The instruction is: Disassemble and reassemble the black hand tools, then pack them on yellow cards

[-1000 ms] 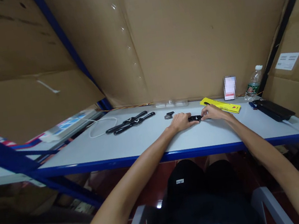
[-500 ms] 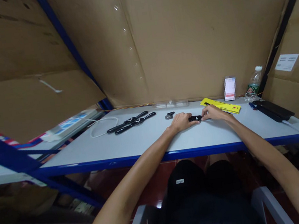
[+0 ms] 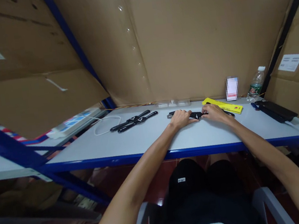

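Note:
My left hand (image 3: 179, 118) and my right hand (image 3: 213, 112) rest on the pale table (image 3: 142, 142), both closed on a small black watch-like piece (image 3: 197, 114) held between them. A black strap end (image 3: 229, 114) sticks out to the right of my right hand, over the yellow card (image 3: 222, 105). A small dark part (image 3: 170, 114) lies just behind my left hand's knuckles.
Two black watches with straps (image 3: 134, 121) lie to the left beside a white cable loop (image 3: 104, 125). A power strip (image 3: 73, 122) sits further left. A water bottle (image 3: 255, 84), a small white box (image 3: 231, 88) and a black device (image 3: 274, 110) stand at right. Cardboard walls surround the table.
Both hands have slid a little farther back on the table with the black piece; my left hand now partly covers the small dark part. The camera shifted slightly.

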A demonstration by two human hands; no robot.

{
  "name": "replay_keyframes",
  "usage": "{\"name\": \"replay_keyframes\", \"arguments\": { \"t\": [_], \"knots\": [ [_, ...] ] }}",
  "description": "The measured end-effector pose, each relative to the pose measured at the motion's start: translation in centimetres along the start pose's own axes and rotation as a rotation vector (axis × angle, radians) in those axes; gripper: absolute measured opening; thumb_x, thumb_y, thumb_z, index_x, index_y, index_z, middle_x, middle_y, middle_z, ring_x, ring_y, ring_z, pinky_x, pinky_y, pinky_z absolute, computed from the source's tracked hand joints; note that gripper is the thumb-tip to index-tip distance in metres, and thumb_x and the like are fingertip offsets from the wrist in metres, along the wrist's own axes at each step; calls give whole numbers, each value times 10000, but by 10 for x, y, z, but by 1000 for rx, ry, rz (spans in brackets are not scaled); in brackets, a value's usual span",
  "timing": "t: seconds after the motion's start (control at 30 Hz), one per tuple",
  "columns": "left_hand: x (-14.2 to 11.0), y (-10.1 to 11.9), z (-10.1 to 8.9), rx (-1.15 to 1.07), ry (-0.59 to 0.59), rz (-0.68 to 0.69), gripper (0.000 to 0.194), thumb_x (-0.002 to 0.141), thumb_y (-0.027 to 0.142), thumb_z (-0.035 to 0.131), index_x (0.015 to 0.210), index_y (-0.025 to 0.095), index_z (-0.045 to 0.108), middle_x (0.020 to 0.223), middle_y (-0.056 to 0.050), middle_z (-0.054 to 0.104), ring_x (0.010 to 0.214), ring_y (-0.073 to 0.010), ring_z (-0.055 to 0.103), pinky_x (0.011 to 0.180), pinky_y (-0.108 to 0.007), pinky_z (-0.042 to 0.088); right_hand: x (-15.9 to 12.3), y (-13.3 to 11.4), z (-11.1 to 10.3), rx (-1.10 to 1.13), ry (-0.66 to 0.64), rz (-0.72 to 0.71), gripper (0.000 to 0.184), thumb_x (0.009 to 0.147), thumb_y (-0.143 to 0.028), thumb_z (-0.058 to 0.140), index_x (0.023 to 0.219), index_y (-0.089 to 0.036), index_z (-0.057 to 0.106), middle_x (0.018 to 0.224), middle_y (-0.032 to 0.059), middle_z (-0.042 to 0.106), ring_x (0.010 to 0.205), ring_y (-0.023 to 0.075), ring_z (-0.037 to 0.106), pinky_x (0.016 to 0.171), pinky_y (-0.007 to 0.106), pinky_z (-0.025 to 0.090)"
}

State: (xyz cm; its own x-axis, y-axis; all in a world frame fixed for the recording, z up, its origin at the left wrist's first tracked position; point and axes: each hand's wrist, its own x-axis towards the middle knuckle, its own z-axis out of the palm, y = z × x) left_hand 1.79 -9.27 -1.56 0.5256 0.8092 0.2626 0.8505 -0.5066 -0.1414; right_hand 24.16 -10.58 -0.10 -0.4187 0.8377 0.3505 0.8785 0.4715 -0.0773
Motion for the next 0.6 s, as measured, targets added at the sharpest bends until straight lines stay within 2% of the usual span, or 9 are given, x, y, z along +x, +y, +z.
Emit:
{"name": "replay_keyframes", "arguments": {
  "t": [0.3, 0.47, 0.6],
  "knots": [
    [-1, -2, 5, -74, 51, -57, 778, 912, 804, 386, 1214, 150, 677, 1052, -227, 742, 1019, -362, 687, 843, -375, 401, -1, 0, -3, 18, 40, -1, 178, 900, -326, 708, 1014, -192, 736, 1055, 102, 701, 947, 236, 614, 804, 308, 385],
    [-2, -3, 1, -42, 53, -25, 737, 931, 780, 379, 1229, 172, 669, 1037, -210, 750, 999, -340, 701, 818, -355, 415, -7, -7, -1, 7, 44, 17, 175, 921, -316, 686, 1040, -192, 725, 1106, 110, 696, 959, 235, 616, 810, 304, 391],
    [-3, -2, 0, 1, 52, 35, 726, 938, 770, 382, 1213, 165, 674, 1013, -209, 754, 965, -338, 715, 787, -348, 427, -10, -15, -5, 32, 46, 112, 169, 910, -301, 695, 1034, -189, 721, 1134, 126, 694, 958, 239, 634, 811, 312, 409]
  ]
}}
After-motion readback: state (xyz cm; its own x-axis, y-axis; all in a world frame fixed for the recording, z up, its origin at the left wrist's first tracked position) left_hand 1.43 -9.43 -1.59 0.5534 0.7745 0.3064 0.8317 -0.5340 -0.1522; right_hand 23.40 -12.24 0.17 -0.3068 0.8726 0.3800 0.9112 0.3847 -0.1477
